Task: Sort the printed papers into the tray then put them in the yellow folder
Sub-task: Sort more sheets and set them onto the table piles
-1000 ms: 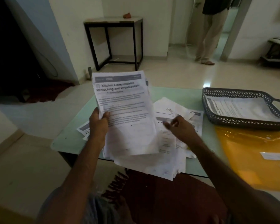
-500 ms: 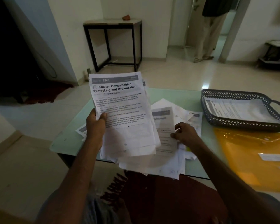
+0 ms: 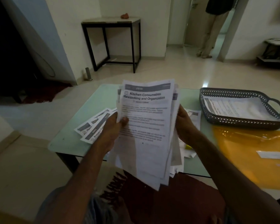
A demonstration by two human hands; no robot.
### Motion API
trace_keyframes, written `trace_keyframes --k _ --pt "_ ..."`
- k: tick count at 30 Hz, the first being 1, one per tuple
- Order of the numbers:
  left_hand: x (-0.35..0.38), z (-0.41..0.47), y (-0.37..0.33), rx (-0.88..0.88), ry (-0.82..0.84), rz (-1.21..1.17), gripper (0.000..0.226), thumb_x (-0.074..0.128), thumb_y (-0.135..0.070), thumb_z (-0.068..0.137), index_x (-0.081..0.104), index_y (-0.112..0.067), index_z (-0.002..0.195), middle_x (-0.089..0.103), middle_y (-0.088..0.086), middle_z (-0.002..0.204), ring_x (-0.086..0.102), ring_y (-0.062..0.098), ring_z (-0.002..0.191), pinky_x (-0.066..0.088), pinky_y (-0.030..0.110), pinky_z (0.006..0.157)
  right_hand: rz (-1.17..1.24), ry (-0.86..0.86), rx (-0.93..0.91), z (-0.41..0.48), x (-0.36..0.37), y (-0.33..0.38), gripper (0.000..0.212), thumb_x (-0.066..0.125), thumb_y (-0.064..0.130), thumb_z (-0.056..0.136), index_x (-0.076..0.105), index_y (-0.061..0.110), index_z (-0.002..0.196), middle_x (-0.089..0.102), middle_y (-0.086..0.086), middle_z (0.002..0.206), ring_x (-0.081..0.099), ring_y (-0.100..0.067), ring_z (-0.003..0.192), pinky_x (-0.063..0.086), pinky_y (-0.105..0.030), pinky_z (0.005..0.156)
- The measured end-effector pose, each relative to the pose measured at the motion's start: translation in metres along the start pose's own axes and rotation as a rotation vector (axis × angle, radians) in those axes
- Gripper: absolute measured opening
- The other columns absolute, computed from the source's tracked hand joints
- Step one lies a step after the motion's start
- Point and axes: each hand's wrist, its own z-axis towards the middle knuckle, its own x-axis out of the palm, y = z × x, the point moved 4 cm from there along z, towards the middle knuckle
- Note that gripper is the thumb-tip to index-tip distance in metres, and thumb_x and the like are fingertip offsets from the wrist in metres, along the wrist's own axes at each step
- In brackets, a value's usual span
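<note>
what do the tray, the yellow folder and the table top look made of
Tray: probably dark plastic, moulded as an openwork lattice wall. Yellow folder: seemingly thin glossy plastic; it wrinkles and glints. Table top: likely frosted glass, pale green, smooth with a thin edge.

A black-framed side table (image 3: 111, 23) is set against the far wall, and a small reddish object (image 3: 124, 15) is seen on its top. A person (image 3: 212, 29) is seen standing in the doorway. A dark red rug (image 3: 45, 92) is laid on the floor at left.
</note>
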Motion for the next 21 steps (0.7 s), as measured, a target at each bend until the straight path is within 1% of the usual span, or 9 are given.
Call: trace_keyframes --k 2,4,5,7,9,10,12,18,21 --pt "-0.014 0.004 -0.006 0.066 -0.178 0.006 0.015 0.061 -0.013 0.096 0.064 -0.018 0.11 0.07 -0.002 0.103 0.065 0.019 0.095 0.053 0.031 0.08 -0.041 -0.106 0.12 0.005 -0.006 -0.007 0.035 0.043 0.04 0.108 0.053 0.011 0.123 0.068 -0.014 0.116 0.072 -0.03 0.089 0.06 -0.038 0.069" --pt "-0.033 0.009 -0.007 0.098 -0.36 0.012 0.022 0.058 -0.01 0.098 0.062 -0.015 0.119 0.067 0.0 0.104 0.063 0.019 0.094 0.049 0.026 0.076 -0.322 -0.211 0.203 0.009 -0.018 -0.02 0.044 0.047 0.055 0.102 0.05 0.013 0.114 0.067 -0.015 0.114 0.069 -0.024 0.079 0.056 -0.035 0.063" --pt "-0.044 0.011 -0.007 0.111 -0.436 0.033 0.024 0.057 -0.01 0.098 0.062 -0.012 0.122 0.066 0.003 0.107 0.062 0.021 0.096 0.048 0.026 0.078 -0.558 -0.242 0.233 0.008 -0.026 -0.028 0.05 0.054 0.061 0.096 0.05 0.014 0.112 0.066 -0.016 0.114 0.067 -0.024 0.082 0.055 -0.035 0.065" --pt "-0.059 0.014 -0.006 0.135 -0.533 0.073 0.026 0.055 -0.011 0.099 0.061 -0.008 0.124 0.065 0.006 0.112 0.062 0.023 0.101 0.047 0.027 0.084 -0.945 -0.194 0.328 0.001 -0.031 -0.047 0.075 0.068 0.071 0.081 0.047 0.012 0.123 0.058 -0.017 0.124 0.062 -0.031 0.105 0.052 -0.04 0.083" --pt "-0.066 0.014 -0.007 0.144 -0.57 0.064 0.026 0.053 -0.01 0.099 0.06 -0.008 0.124 0.064 0.005 0.114 0.061 0.021 0.103 0.048 0.028 0.087 -1.135 -0.133 0.39 -0.008 -0.024 -0.063 0.1 0.077 0.072 0.07 0.038 0.006 0.135 0.046 -0.02 0.132 0.05 -0.042 0.122 0.048 -0.048 0.094" --pt "-0.066 0.013 -0.008 0.145 -0.578 0.057 0.027 0.053 -0.01 0.1 0.059 -0.007 0.125 0.064 0.004 0.114 0.061 0.019 0.102 0.048 0.027 0.086 -1.185 -0.131 0.379 -0.012 -0.018 -0.067 0.103 0.081 0.068 0.069 0.035 0.005 0.136 0.044 -0.021 0.132 0.047 -0.045 0.124 0.047 -0.05 0.095" --pt "-0.067 0.012 -0.009 0.141 -0.591 0.05 0.028 0.052 -0.01 0.1 0.059 -0.007 0.127 0.064 0.004 0.115 0.06 0.017 0.101 0.047 0.024 0.083 -1.202 -0.137 0.356 -0.014 -0.011 -0.069 0.1 0.085 0.057 0.072 0.031 0.003 0.137 0.043 -0.024 0.132 0.046 -0.047 0.125 0.045 -0.051 0.095" --pt "-0.062 0.011 -0.005 0.117 -0.524 0.015 0.026 0.051 -0.013 0.101 0.059 -0.012 0.126 0.064 0.001 0.114 0.062 0.016 0.1 0.049 0.021 0.077 -0.937 -0.224 0.31 -0.009 -0.021 -0.058 0.085 0.086 0.017 0.078 0.028 0.005 0.14 0.054 -0.023 0.136 0.056 -0.042 0.122 0.05 -0.048 0.095" --pt "-0.061 0.011 -0.006 0.114 -0.493 0.019 0.026 0.052 -0.015 0.102 0.059 -0.015 0.126 0.064 0.0 0.115 0.062 0.014 0.099 0.049 0.022 0.079 -0.908 -0.257 0.266 -0.006 -0.027 -0.054 0.07 0.081 0.012 0.082 0.035 0.009 0.134 0.062 -0.019 0.127 0.062 -0.039 0.112 0.053 -0.045 0.088"
